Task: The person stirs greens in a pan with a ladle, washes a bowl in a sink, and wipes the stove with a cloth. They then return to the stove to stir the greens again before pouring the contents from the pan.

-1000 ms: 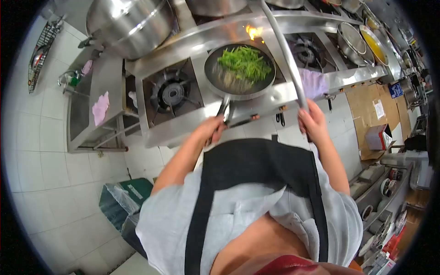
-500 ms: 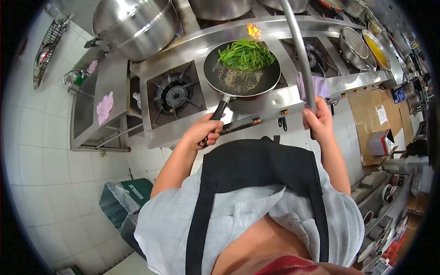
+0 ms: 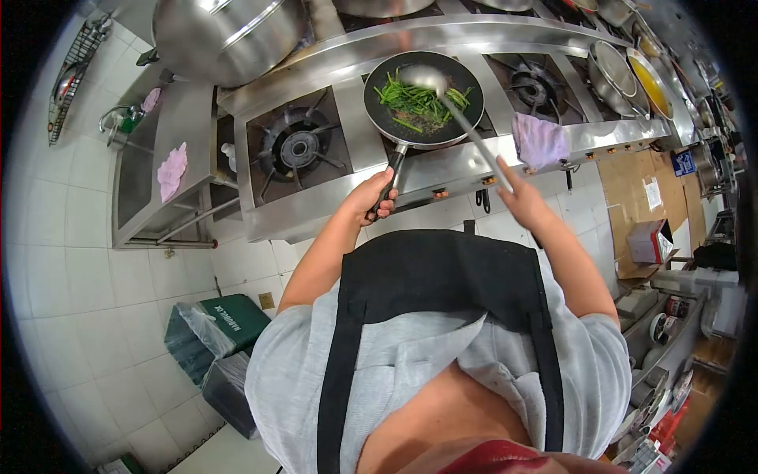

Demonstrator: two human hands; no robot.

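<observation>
My left hand (image 3: pixel 373 197) is closed round the black handle of a frying pan (image 3: pixel 456 69), which sits over a burner in the middle of the stove. Chopped green vegetable stalks (image 3: pixel 401 103) lie spread in the pan, with a little brownish residue beneath. My right hand (image 3: pixel 521 204) grips the long metal handle of a ladle (image 3: pixel 474 136), slightly blurred. Its round bowl rests over the greens toward the pan's far side and hides part of them.
Bare burners flank the pan, left (image 3: pixel 298 148) and right (image 3: pixel 534 87). A purple cloth (image 3: pixel 540 141) hangs over the stove's front edge. At back left stands a large steel pot (image 3: pixel 225 39); metal bowls (image 3: pixel 612 69) stand at right. A green bin (image 3: pixel 229 320) is below left.
The ladle has come down from a raised position into the pan, and the greens are more spread out. The flame behind the pan is gone from view. My left hand keeps the handle.
</observation>
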